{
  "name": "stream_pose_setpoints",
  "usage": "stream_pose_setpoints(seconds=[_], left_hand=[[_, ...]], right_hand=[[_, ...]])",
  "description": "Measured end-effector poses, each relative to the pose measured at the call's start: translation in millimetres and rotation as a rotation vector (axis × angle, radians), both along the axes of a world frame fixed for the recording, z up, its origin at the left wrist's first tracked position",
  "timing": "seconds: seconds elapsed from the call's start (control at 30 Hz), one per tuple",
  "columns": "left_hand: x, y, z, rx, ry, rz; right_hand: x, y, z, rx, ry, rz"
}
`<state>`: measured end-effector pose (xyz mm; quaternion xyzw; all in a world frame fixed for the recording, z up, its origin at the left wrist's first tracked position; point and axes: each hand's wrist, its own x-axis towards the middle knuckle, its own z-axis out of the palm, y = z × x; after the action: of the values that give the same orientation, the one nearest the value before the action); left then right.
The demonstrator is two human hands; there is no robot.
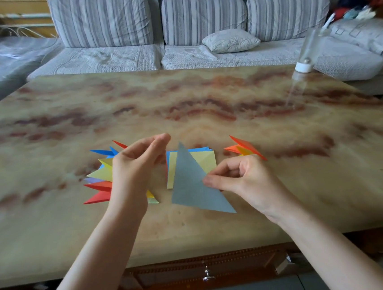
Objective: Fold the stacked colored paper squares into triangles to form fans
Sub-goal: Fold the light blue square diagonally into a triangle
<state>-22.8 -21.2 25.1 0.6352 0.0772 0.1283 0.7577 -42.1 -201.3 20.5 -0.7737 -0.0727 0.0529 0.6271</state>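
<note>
A grey-blue triangle (193, 186), a sheet folded once, is held tilted just below the frame's centre, sharp tip up and lower corner pointing lower right. The fingers (209, 181) of the right hand (245, 177) pinch its right edge. Behind it the stack of squares (205, 163) lies flat on the table (182, 103), topped by a pale yellow, diagonally creased sheet with blue edges showing at its top and left. Left of centre, a left fan (100, 177) of folded triangles, partly hidden, spreads red, orange, yellow, blue and purple points leftwards. Right of centre lies a smaller right fan (244, 148) of orange and red triangles.
</note>
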Motion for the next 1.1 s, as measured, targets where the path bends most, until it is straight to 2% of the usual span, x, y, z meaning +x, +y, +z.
stream_pose_setpoints(seconds=[0.2, 0.47, 0.67, 0.77, 0.87, 0.93, 1.1], left_hand=[[3.5, 3.6, -3.1, -0.001, -0.002, -0.023], [-10.6, -11.6, -4.5, 0.111, 0.093, -0.337], [-11.1, -8.8, -6.7, 0.014, 0.087, -0.332], [-9.7, -6.1, -6.9, 0.012, 0.093, -0.382], [-10.8, -7.5, -6.8, 0.016, 0.096, -0.445], [-12.1, -8.8, -6.8, 0.015, 0.092, -0.472], [-14.7, -9.8, -6.0, 0.034, 0.069, -0.517]], right_hand=[[1.1, -1.7, -0.9, 0.075, -0.009, -0.052], [4.2, -1.2, -1.4, 0.123, -0.053, -0.108], [8.1, -6.0, -2.4, 0.076, -0.244, -0.036], [9.7, -10.4, -1.0, -0.024, -0.343, 0.053], [10.1, -10.9, -2.1, -0.059, -0.316, 0.116], [10.6, -9.4, -1.9, -0.009, -0.276, 0.133], [12.9, -7.8, -2.5, 0.106, -0.248, 0.040]])
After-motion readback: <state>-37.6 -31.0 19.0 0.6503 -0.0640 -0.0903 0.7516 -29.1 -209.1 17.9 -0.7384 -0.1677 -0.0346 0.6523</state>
